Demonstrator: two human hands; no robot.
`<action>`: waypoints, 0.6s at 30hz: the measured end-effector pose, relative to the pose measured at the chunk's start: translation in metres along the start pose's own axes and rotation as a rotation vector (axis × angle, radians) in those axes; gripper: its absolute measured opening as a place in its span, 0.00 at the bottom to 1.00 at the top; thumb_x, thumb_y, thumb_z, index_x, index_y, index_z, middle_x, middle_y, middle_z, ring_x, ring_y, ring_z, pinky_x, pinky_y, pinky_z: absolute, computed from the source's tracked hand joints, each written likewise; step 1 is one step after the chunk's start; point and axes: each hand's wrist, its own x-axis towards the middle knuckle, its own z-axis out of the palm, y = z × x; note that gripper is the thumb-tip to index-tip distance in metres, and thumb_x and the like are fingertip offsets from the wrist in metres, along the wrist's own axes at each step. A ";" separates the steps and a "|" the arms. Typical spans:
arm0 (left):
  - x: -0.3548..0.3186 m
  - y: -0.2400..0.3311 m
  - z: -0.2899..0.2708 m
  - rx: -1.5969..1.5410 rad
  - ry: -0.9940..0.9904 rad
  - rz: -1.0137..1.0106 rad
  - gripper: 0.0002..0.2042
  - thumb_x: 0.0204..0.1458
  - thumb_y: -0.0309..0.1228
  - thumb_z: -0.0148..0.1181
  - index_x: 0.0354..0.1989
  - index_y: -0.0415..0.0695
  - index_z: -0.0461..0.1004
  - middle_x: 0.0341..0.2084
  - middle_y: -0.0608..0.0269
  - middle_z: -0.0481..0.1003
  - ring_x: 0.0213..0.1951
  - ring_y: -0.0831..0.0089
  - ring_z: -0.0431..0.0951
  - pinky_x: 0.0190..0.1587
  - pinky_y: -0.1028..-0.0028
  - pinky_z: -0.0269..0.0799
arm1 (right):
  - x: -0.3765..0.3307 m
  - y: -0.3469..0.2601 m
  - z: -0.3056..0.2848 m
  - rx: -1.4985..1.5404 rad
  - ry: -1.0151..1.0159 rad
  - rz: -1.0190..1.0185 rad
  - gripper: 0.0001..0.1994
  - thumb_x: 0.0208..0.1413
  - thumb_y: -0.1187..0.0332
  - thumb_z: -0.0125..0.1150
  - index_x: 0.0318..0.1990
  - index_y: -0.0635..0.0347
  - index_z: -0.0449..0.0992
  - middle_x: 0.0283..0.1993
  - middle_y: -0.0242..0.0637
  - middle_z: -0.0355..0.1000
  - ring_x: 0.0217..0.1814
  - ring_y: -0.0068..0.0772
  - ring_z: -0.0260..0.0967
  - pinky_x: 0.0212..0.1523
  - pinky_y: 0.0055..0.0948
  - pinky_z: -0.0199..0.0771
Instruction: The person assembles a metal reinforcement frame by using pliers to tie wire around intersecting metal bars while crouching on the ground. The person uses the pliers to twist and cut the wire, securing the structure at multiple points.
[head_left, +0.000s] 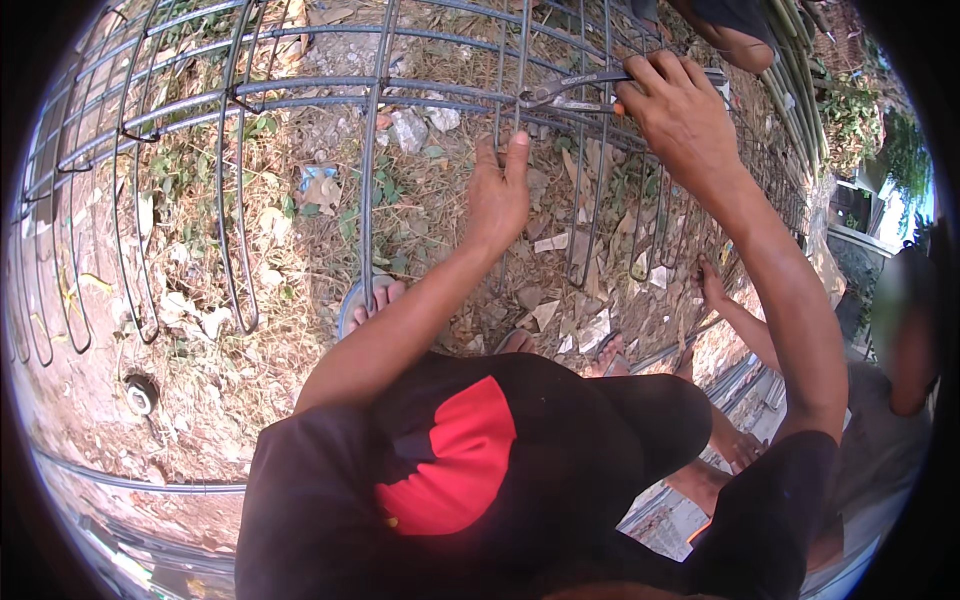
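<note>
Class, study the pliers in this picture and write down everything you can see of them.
The pliers look like dark grey metal, with a pincer-like head pointing to the picture's left and long thin handles running right. They lie almost level at the top of the rebar cage, the head closed at a crossing of bars. The right hand wraps around the handles, hiding most of them. The left hand grips an upright bar just below, not touching the pliers. Whether tie wire sits in the head is too small to tell.

Black short-sleeved shirt (560, 470), red patch on front (455, 460), bare forearms, sandals (352, 300)
</note>
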 end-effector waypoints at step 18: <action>-0.009 0.022 -0.011 -0.036 -0.129 -0.109 0.50 0.66 0.64 0.42 0.71 0.18 0.50 0.46 0.31 0.76 0.53 0.45 0.78 0.61 0.58 0.68 | 0.025 0.002 -0.043 0.213 -0.480 0.108 0.19 0.52 0.68 0.70 0.50 0.61 0.74 0.50 0.47 0.78 0.52 0.42 0.78 0.48 0.39 0.81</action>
